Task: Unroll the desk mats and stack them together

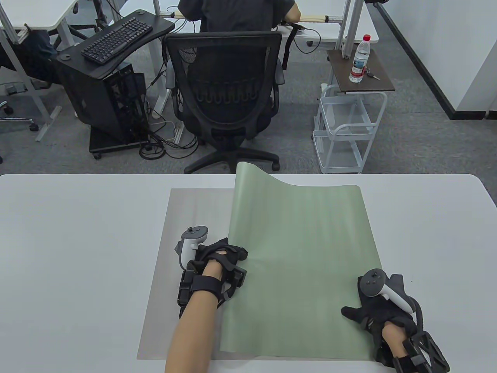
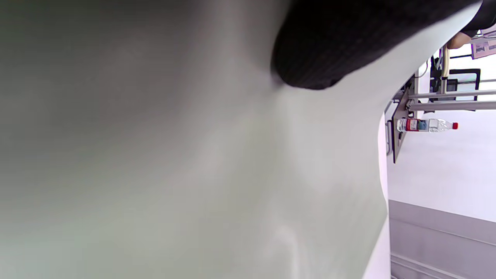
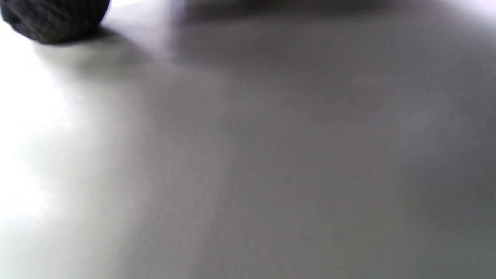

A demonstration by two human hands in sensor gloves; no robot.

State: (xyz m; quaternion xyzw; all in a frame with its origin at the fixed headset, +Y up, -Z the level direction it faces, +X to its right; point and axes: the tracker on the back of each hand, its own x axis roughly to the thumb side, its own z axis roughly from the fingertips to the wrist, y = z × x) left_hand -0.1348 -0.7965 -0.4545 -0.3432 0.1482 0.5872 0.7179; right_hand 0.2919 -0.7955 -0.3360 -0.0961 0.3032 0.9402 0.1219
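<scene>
A grey desk mat point(image 1: 186, 217) lies flat on the white table point(image 1: 70, 241). A green desk mat point(image 1: 299, 252) lies on top of it, shifted to the right; its far left corner curls up off the table. My left hand point(image 1: 223, 252) holds the green mat's left edge, fingers on its top side. My right hand point(image 1: 369, 307) rests flat on the green mat's near right corner. In the left wrist view the green mat point(image 2: 193, 155) fills the frame under a gloved finger point(image 2: 321, 50). The right wrist view shows a blurred surface and one fingertip point(image 3: 54, 19).
Beyond the table's far edge stand an office chair point(image 1: 225, 97) with a seated person, a white wire cart point(image 1: 345, 128) and a water bottle point(image 1: 360, 58) on a small shelf. The grey mat's left strip is uncovered.
</scene>
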